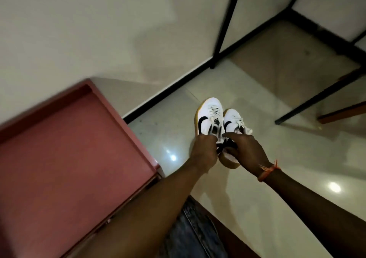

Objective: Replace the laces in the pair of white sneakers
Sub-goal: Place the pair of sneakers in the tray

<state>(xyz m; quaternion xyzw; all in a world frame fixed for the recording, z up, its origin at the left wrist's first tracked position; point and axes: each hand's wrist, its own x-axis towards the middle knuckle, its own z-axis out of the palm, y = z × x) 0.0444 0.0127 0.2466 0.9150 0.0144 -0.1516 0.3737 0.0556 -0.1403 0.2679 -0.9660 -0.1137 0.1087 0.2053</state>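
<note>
Both forearms reach fwd, frame center. L hand [204,152] fingers curled, gripping heel of left sneaker [210,117]; R hand [247,150] fingers curled on heel of right sneaker [233,123]. Sneakers side by side, just above fingers, over floor [277,99].

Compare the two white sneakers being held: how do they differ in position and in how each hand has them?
The left sneaker reaches further from the person, its toe beyond that of the right sneaker. The left hand is curled at the left sneaker's heel end; the right hand covers the right sneaker's heel with a finger stretched across. The right sneaker's tan sole shows below that hand. Both are white with a black side mark and pale laces still in.
</note>
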